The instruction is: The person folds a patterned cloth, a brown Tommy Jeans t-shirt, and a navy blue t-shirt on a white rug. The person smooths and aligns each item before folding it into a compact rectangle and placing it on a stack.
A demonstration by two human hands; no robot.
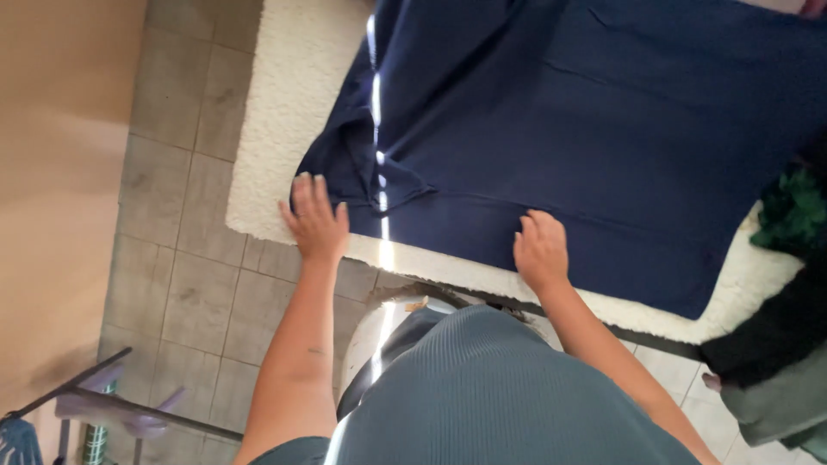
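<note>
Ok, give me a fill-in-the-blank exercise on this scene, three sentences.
1. Both hands rest flat on a garment whose colour is dark ____.
2. The garment lies spread on a fluffy ____ cover.
3. The left hand presses the garment's ____, while the right hand lies near its lower edge.

Missing words: blue; white; sleeve

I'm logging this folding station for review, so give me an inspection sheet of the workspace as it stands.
Surface: cream fleecy cover over a raised surface, its edge toward the person.
Job's things: navy garment spread flat, one sleeve near the corner.
Clutter: green cloth and dark clothes at one side.
Grippers: left hand flat, open, at the sleeve's edge; right hand flat, open, on the garment's hem.
Cables: nothing seen.
Surroundings: grey tiled floor, beige wall, dark metal rack below.
</note>
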